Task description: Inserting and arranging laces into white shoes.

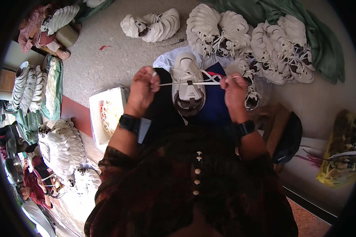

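Observation:
A white sports shoe (188, 85) rests on my lap, toe pointing away from me, its opening toward me. A white shoelace (190, 83) stretches taut across the shoe between both hands. My left hand (143, 89) pinches the lace's left end, fist closed, left of the shoe. My right hand (234, 90) grips the lace's right end, just right of the shoe. Both wrists wear black bands. A dark blue cloth (214, 104) lies under the shoe on my knees.
Heaps of white shoes (261, 41) lie ahead on the grey floor, more shoes (154, 25) further left. A white box of laces (108, 112) sits at my left. Other shoe stacks (63, 148) lie lower left. Green cloth (324, 43), a yellow bag (340, 158) at right.

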Available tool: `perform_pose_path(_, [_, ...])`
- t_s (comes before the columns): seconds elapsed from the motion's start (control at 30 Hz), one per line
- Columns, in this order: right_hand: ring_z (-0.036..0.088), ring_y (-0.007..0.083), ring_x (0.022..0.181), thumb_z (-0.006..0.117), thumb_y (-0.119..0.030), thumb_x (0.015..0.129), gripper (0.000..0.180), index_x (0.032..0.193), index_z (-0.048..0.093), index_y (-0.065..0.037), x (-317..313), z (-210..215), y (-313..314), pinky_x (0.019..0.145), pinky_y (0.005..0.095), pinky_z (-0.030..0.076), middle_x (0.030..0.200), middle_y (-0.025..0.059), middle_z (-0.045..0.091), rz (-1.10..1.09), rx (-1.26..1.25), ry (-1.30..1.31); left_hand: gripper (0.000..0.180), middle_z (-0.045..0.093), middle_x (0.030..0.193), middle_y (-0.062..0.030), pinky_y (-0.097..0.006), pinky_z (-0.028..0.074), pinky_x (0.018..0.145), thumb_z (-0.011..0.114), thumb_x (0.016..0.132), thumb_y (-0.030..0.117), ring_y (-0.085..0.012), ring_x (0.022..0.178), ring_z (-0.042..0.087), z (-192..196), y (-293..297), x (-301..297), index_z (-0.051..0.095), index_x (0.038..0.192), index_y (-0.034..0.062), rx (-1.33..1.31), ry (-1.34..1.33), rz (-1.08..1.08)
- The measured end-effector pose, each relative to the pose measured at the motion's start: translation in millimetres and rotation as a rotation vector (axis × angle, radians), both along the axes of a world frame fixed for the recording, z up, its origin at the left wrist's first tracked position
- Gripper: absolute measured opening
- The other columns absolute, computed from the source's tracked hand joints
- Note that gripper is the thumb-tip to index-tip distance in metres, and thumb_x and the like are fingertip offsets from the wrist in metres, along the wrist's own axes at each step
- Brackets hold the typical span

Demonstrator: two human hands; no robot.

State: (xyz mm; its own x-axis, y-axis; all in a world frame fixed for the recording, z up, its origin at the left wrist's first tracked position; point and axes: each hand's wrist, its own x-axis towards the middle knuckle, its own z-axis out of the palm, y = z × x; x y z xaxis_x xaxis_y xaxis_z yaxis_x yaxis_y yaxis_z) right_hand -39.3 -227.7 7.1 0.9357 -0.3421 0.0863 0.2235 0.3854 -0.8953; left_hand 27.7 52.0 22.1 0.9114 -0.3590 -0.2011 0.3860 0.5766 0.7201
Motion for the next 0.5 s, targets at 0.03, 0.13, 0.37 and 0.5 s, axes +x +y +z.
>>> perform_pose_path(0.03, [0.047, 0.0143, 0.055, 0.053, -0.003, 0.082, 0.008, 0.076, 0.049, -0.004, -9, 0, -38, 0.053, 0.026, 0.037, 0.062, 0.0053, 0.05, -0.126, 0.046, -0.06, 0.014, 0.037, 0.059, 0.0024, -0.019, 0.024, 0.043, 0.041, 0.09, 0.009, -0.0064, 0.05, 0.031, 6, 31, 0, 0.043, 0.076, 0.0106, -0.004, 0.017, 0.124])
perform_pose_path(0.13, [0.041, 0.0113, 0.054, 0.05, 0.002, 0.08, 0.01, 0.075, 0.05, -0.007, -70, -18, -182, 0.048, 0.0255, 0.033, 0.064, 0.0013, 0.046, -0.568, -0.078, 0.002, 0.019, 0.03, 0.057, 0.0043, -0.02, 0.02, 0.04, 0.038, 0.09, 0.007, -0.0053, 0.047, 0.023, -8, 153, -4, 0.04, 0.073, 0.0119, -0.008, -0.048, 0.369])
perform_pose_path(0.37, [0.052, 0.0102, 0.066, 0.06, -0.003, 0.073, 0.011, 0.082, 0.053, -0.004, -58, -27, -165, 0.056, 0.0238, 0.042, 0.073, 0.0031, 0.055, -0.254, -0.901, 0.407, 0.008, 0.059, 0.076, -0.0038, -0.023, 0.043, 0.059, 0.058, 0.083, 0.011, -0.0123, 0.069, 0.056, -40, 136, -26, 0.057, 0.088, 0.0049, 1.066, -0.241, 0.276])
perform_pose_path(0.5, [0.053, 0.0103, 0.062, 0.065, -0.002, 0.07, 0.015, 0.081, 0.054, -0.002, 1, -1, -44, 0.054, 0.0251, 0.042, 0.067, 0.004, 0.056, -0.09, -0.951, 0.189, 0.024, 0.059, 0.089, -0.0138, -0.034, 0.047, 0.074, 0.065, 0.07, 0.004, -0.0279, 0.083, 0.059, -14, 31, -2, 0.058, 0.093, 0.0002, 1.303, -0.787, 0.232])
